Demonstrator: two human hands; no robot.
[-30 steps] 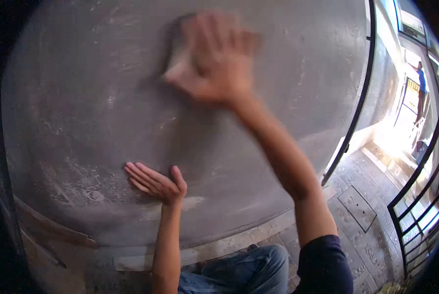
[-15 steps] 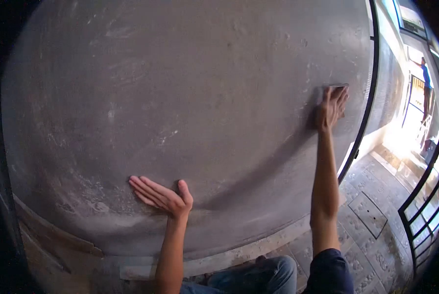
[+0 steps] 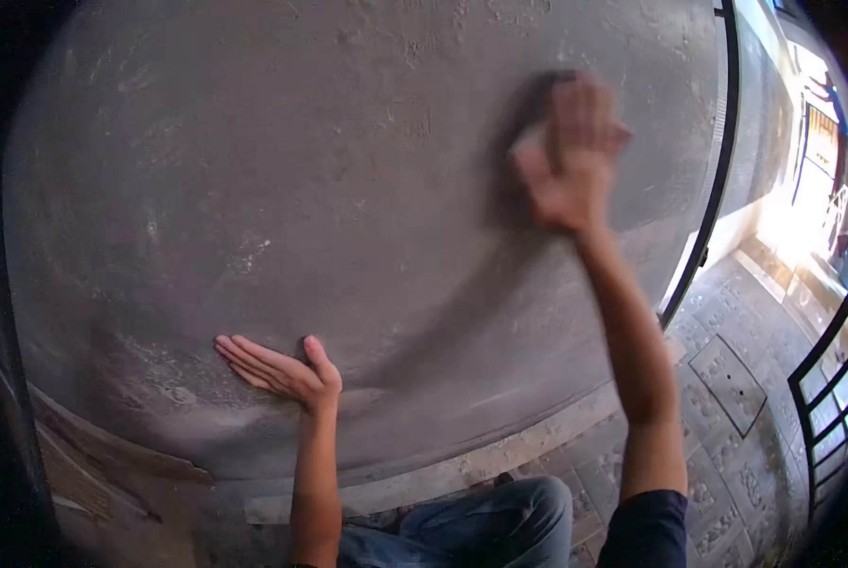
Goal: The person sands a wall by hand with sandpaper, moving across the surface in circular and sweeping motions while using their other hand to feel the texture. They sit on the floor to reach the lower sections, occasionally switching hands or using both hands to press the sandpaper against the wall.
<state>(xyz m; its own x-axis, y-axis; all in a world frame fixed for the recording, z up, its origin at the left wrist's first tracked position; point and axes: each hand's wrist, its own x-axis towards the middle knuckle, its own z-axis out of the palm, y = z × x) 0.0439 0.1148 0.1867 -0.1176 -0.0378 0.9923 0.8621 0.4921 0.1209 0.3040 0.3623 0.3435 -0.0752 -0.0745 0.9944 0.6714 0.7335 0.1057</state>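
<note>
My left hand lies flat with its fingers stretched out against the lower part of a grey plastered wall, thumb pointing up and nothing held. Higher up and to the right, my right hand is blurred by motion. Under its fingers it presses a small flat piece, apparently sandpaper, against the wall. Most of that piece is hidden by the hand. Whitish scuffs and small rough patches mark the plaster around both hands.
A dark metal frame borders the wall's right side. Beyond it are patterned floor tiles with a square cover, a black barred gate and a bright doorway. My bent knee is close below.
My right hand has swept up and left across the wall with the sandpaper. My left hand keeps its flat pose on the wall; the view has shifted slightly.
</note>
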